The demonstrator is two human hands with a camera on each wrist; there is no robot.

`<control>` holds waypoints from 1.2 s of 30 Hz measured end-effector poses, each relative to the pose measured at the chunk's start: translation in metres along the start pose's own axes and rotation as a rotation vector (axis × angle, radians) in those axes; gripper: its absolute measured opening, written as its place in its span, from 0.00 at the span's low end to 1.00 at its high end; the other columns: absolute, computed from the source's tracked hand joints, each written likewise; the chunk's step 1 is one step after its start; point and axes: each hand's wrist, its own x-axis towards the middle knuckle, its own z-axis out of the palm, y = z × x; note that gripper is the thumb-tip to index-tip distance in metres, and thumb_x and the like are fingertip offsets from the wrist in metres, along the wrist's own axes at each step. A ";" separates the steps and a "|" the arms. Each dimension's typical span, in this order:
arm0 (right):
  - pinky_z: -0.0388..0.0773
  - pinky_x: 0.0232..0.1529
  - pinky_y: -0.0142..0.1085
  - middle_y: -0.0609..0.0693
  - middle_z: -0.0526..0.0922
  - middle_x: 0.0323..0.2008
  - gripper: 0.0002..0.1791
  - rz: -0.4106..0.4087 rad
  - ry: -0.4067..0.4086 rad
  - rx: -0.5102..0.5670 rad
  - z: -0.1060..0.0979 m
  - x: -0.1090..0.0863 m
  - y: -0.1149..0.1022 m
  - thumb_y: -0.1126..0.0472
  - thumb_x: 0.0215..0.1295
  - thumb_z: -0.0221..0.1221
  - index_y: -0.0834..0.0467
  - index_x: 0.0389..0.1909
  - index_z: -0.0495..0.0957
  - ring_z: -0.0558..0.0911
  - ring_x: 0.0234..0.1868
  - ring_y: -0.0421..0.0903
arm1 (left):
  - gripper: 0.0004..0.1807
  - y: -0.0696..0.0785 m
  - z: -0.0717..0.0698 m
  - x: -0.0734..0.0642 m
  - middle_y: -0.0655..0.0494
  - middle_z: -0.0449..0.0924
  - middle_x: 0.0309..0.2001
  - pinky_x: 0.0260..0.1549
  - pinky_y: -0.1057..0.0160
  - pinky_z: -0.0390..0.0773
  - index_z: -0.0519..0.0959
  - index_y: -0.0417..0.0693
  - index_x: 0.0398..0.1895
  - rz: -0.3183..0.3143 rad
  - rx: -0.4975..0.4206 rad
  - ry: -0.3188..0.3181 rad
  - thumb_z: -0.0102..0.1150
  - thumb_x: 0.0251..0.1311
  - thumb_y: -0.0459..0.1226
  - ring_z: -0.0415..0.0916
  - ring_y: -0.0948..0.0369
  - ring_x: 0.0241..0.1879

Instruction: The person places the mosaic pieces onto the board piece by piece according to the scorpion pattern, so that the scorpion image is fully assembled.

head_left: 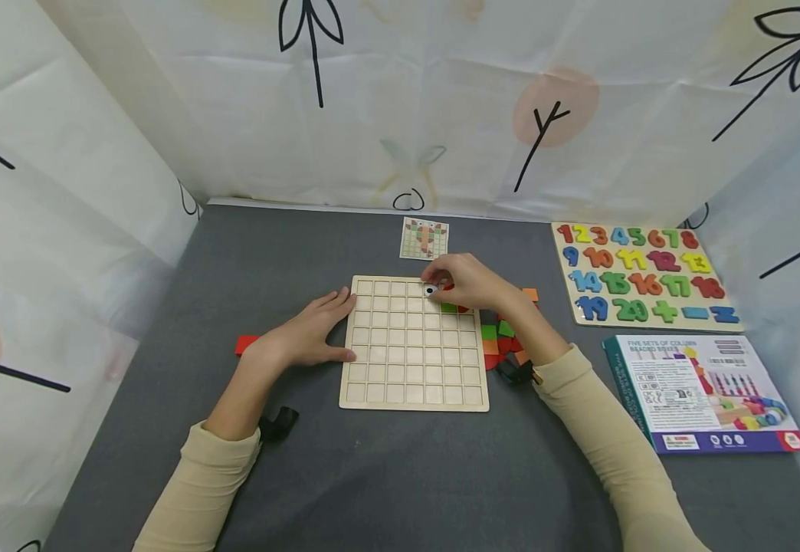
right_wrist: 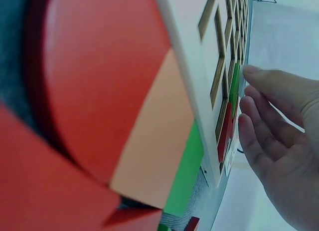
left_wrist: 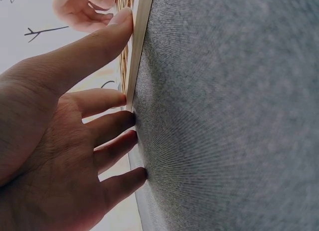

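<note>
A pale wooden grid board (head_left: 404, 373) lies flat on the grey table. My left hand (head_left: 313, 330) touches its left edge, with thumb and fingers spread and fairly straight in the left wrist view. Over the board's top right part, my right hand (head_left: 469, 282) pinches a white eye tile with a black dot (head_left: 431, 290) between thumb and finger. A green tile (head_left: 449, 308) sits in the grid under that hand, with red beside it. In the right wrist view the curled fingers hide the eye tile. A small pattern card (head_left: 424, 238) lies behind the board.
Loose red, orange and green tiles (head_left: 489, 346) are heaped at the board's right edge, partly under the right forearm. A red piece (head_left: 244, 344) lies behind the left wrist. On the right are a number puzzle (head_left: 637, 280) and a boxed set (head_left: 706, 395).
</note>
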 end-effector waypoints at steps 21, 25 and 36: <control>0.89 0.55 0.47 0.60 0.92 0.49 0.13 0.018 0.046 0.006 -0.001 -0.004 0.002 0.67 0.70 0.71 0.64 0.53 0.87 0.91 0.50 0.55 | 0.57 0.000 0.002 -0.002 0.36 0.41 0.89 0.85 0.35 0.51 0.48 0.38 0.89 0.010 -0.001 0.007 0.73 0.69 0.49 0.39 0.36 0.89; 0.89 0.55 0.49 0.60 0.92 0.49 0.13 0.048 0.077 0.035 -0.009 -0.013 0.007 0.66 0.71 0.70 0.64 0.54 0.87 0.91 0.50 0.55 | 0.57 -0.002 0.003 0.000 0.38 0.40 0.90 0.86 0.35 0.50 0.47 0.39 0.89 0.002 -0.002 0.004 0.73 0.69 0.49 0.38 0.37 0.89; 0.87 0.58 0.53 0.61 0.91 0.50 0.14 0.165 0.153 0.076 -0.034 -0.046 0.041 0.64 0.73 0.69 0.63 0.56 0.87 0.89 0.51 0.56 | 0.57 -0.002 0.002 0.001 0.39 0.39 0.90 0.86 0.36 0.50 0.47 0.40 0.89 -0.016 -0.012 -0.008 0.73 0.70 0.48 0.37 0.38 0.90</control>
